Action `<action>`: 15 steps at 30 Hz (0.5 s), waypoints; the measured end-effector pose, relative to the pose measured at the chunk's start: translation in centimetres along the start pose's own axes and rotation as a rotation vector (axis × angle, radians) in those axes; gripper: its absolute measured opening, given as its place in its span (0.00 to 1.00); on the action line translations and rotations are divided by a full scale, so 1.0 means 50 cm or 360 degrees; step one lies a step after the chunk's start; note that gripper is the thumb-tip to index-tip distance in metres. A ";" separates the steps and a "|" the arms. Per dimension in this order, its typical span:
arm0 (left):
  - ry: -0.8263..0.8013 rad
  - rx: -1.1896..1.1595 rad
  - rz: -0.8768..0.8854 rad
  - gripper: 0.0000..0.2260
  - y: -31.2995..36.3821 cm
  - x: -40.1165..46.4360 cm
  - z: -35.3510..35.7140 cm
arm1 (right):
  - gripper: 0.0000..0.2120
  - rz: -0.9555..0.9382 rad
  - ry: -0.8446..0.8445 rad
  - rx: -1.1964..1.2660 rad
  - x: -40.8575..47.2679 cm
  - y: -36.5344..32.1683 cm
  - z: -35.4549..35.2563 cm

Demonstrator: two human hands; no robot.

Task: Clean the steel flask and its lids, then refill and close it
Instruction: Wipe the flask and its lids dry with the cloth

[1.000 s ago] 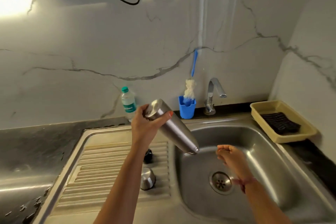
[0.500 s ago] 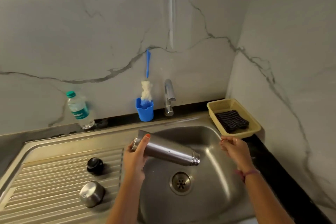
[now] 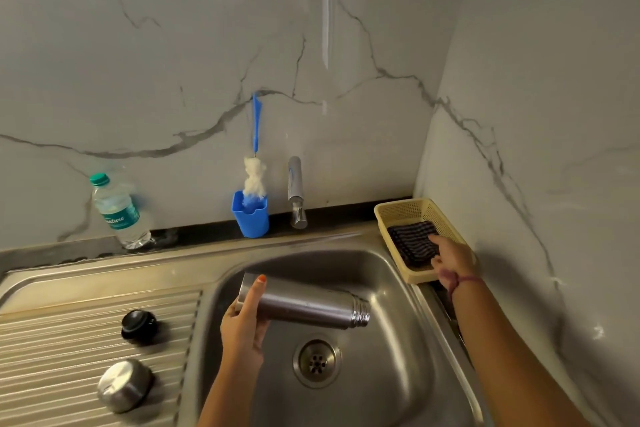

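The steel flask (image 3: 304,305) is held near its base by the left hand (image 3: 242,326), lying sideways over the sink (image 3: 408,340), while the dark cloth (image 3: 412,243) in the yellow basket (image 3: 398,210) is touched by the right hand (image 3: 450,260).

A dark tabletop (image 3: 62,253) holds a steel sink (image 3: 398,374). On its ribbed drainboard (image 3: 52,340), lower left, rest a black lid (image 3: 138,325) and steel cap (image 3: 124,385). Behind: water bottle (image 3: 117,211), blue cup (image 3: 250,217), yellow basket (image 3: 398,210).

Left hand (image 3: 242,326) curled in a grip – right hand (image 3: 450,258) reaching out
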State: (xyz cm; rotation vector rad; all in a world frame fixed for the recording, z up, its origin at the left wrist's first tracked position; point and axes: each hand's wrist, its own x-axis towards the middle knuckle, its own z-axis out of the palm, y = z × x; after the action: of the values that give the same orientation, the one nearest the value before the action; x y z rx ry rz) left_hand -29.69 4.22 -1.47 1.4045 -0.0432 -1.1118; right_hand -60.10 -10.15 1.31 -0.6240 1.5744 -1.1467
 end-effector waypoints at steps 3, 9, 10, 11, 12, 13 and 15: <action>0.0028 0.0010 0.0024 0.27 -0.007 0.004 0.011 | 0.06 0.0116 -0.0072 0.0138 0.018 -0.025 0.025; 0.0050 -0.0007 0.0041 0.32 -0.015 0.005 0.027 | 0.15 0.0231 0.0023 0.0143 0.075 0.000 0.040; 0.0049 0.0001 0.0053 0.31 -0.016 0.005 0.028 | 0.17 0.0232 0.0026 0.0122 0.068 -0.003 0.044; 0.0045 0.0012 0.0062 0.29 -0.018 0.006 0.028 | 0.19 0.0219 0.0012 0.0109 0.061 -0.002 0.046; 0.0037 0.0030 0.0069 0.26 -0.017 0.005 0.028 | 0.20 0.0236 -0.0002 0.0121 0.064 0.001 0.047; 0.0038 0.0044 0.0074 0.23 -0.017 0.005 0.029 | 0.20 0.0243 0.0023 0.0116 0.067 0.001 0.050; 0.0045 0.0050 0.0080 0.22 -0.016 0.007 0.029 | 0.19 0.0300 0.0107 0.0202 0.073 0.000 0.055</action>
State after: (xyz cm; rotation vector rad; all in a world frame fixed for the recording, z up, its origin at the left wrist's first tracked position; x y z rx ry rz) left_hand -30.86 3.07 -1.94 1.4396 -0.0756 -1.0533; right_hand -58.70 -14.23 -0.28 -0.3490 1.5672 -1.1242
